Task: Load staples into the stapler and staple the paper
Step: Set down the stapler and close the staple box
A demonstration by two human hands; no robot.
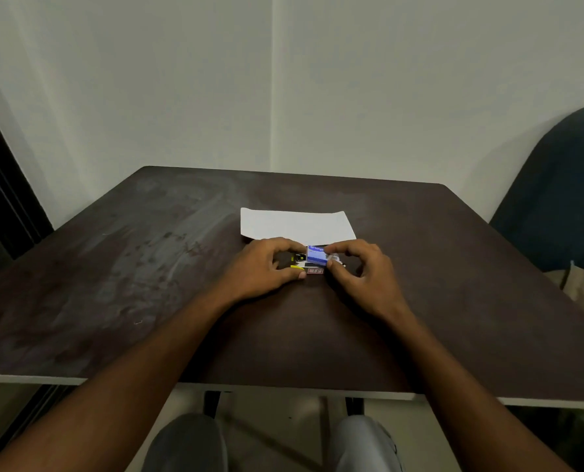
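A white sheet of paper (297, 223) lies on the dark table (147, 274), just beyond my hands. Between my hands sits a small black and yellow stapler (299, 261), with a blue staple box (316, 255) above it. My left hand (266, 267) grips the stapler's left end, thumb near a small red label at its front. My right hand (358, 270) pinches the blue box and a shiny bit at its right end between thumb and forefinger. The fingers hide most of the stapler.
The table's near edge runs just above my knees. A dark blue chair (562, 199) stands at the right, beyond the table's edge. White walls close the far side, and a dark door frame stands at the left.
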